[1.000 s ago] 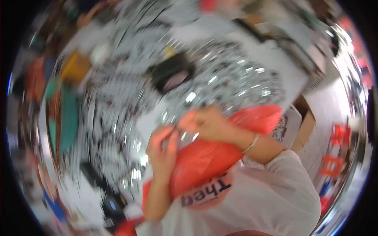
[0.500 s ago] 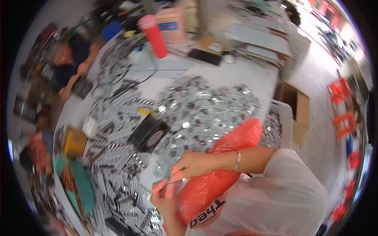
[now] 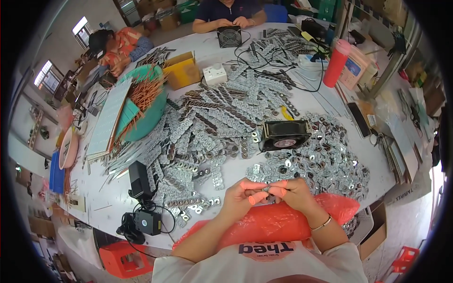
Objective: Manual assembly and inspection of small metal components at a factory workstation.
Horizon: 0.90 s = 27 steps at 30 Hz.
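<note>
Orange finger cots cover several fingertips of my left hand point(image 3: 239, 198) and my right hand point(image 3: 296, 192). The two hands meet at the near edge of the table, fingertips pinched together. Between them is a small metallic piece point(image 3: 267, 189), mostly hidden by the fingers, so its exact kind does not show. Beneath my forearms a red plastic bag point(image 3: 264, 226) lies across my lap and against the table edge. Just beyond my hands spreads a heap of small round metal parts point(image 3: 325, 160). A black square fan point(image 3: 285, 135) stands at the edge of that heap.
Metal strips point(image 3: 207, 122) cover the middle. At left is a teal basin point(image 3: 153, 118) of thin copper-coloured sticks; nearer are black power adapters point(image 3: 147, 221) with cables. Farther off are a yellow box point(image 3: 181, 70), red bottle point(image 3: 337, 63) and phone point(image 3: 359, 120). Two people sit beyond.
The view has swung round to the left, bringing the far side of the table and two people into clear sight. My hands remain together at the fingertips.
</note>
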{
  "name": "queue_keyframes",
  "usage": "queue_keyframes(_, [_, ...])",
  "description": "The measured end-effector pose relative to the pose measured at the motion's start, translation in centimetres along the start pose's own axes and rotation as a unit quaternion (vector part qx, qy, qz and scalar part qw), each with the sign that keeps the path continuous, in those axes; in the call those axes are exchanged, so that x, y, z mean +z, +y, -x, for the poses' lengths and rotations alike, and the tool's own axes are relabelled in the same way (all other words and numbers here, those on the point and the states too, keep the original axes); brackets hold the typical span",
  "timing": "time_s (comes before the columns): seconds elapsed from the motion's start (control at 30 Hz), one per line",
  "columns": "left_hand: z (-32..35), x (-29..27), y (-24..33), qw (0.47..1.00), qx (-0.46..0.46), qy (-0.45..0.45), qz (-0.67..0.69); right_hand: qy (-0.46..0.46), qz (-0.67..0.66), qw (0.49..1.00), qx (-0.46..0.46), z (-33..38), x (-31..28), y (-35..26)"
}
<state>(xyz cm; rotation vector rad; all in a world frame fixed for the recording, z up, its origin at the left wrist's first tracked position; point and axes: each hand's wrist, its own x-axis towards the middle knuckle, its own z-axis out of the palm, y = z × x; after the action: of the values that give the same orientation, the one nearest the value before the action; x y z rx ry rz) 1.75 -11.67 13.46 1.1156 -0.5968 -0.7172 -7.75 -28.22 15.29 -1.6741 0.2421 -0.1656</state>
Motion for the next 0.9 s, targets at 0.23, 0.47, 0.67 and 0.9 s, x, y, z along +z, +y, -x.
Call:
queue_keyframes(0.23, [0.8,0.3,0.5,0.999,-0.021,-0.046,0.019,0.003,-0.080,0.995,0.058,0.9,0.0,-0.7])
queue_keyframes(0.47, [0.7,-0.3,0.5,0.995,-0.086,-0.040,0.009,-0.016,-0.066,0.993,0.096,1.4,0.1,-0.6])
queue_keyframes(0.67, [-0.5,-0.2,1.4,0.993,-0.117,-0.028,0.007,-0.051,-0.052,0.992,0.103,0.4,0.1,-0.9])
queue_keyframes(0.9, [-0.5,0.3,0.3,0.998,0.053,-0.009,-0.027,0.027,-0.130,0.988,0.078,0.0,0.7,-0.2])
